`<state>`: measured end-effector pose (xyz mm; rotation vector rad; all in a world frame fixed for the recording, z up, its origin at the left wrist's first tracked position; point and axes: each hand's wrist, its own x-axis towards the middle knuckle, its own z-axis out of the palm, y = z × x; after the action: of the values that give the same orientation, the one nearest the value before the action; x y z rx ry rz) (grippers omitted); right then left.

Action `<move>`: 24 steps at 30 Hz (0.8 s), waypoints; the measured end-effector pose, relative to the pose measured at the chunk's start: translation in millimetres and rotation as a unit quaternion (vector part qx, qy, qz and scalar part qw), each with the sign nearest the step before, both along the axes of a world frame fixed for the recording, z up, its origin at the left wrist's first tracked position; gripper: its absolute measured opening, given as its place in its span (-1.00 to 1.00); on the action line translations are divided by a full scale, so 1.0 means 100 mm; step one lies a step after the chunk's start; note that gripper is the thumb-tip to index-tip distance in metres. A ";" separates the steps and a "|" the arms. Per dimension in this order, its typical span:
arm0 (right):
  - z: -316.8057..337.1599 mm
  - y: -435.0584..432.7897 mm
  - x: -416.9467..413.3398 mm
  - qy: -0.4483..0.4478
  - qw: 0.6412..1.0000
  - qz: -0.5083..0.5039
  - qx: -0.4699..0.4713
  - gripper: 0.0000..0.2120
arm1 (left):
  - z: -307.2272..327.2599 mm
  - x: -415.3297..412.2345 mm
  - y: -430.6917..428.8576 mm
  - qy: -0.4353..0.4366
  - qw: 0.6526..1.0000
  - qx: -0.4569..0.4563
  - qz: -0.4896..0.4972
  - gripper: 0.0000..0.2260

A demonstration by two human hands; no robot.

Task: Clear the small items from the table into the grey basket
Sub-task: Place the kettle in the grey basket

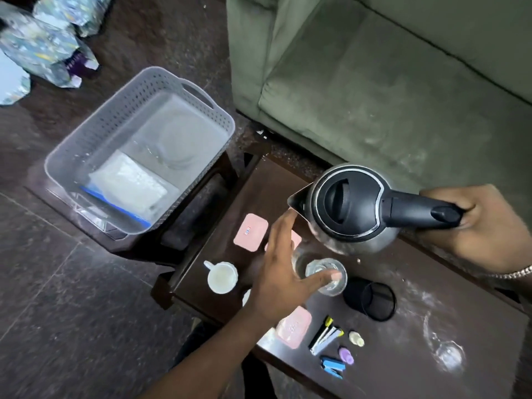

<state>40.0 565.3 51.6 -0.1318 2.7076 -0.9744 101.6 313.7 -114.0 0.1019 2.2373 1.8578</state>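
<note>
The grey basket (138, 145) sits on a low stand left of the counter (403, 326). The kettle (349, 210), rigid and probably heavy, hangs by its handle in the right hand (483, 226), fingers clenched. The left hand (283, 272), fingers spread and released, touches a fragile, slippery glass (326, 276); take it round the wall.

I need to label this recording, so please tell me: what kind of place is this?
Probably a living room in a home. A green sofa stands behind a low dark table that holds a white cup and a glass, and the right hand holds a kettle.
</note>
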 end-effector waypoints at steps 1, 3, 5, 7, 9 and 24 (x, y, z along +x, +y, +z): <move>0.01 -0.11 -0.02 0.005 1.000 -0.004 -0.007 -0.69 | 0.05 -0.07 -0.07 0.002 1.000 0.009 0.012 0.03; 0.05 -0.30 -0.07 0.006 0.999 -0.017 -0.028 -0.69 | 0.15 -0.19 -0.23 0.009 0.999 0.025 0.040 0.04; 0.06 -0.52 -0.14 0.015 0.998 -0.016 -0.055 -0.74 | 0.24 -0.31 -0.43 0.015 0.997 0.037 0.063 0.06; 0.06 -0.69 -0.20 0.018 0.996 -0.014 -0.092 -0.80 | 0.33 -0.40 -0.60 0.013 0.996 0.046 0.074 0.09; 0.05 -0.86 -0.29 0.035 0.994 -0.010 -0.104 -0.80 | 0.39 -0.48 -0.80 0.017 0.995 0.046 0.087 0.11; -0.28 -2.26 -1.43 0.090 0.962 0.035 -0.256 -0.79 | 0.72 -1.48 -2.34 0.088 0.988 -0.001 0.124 0.08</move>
<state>-102.6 339.5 23.5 -0.4292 2.5121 -1.6914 -46.3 79.6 -42.3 -0.0149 2.4679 2.0445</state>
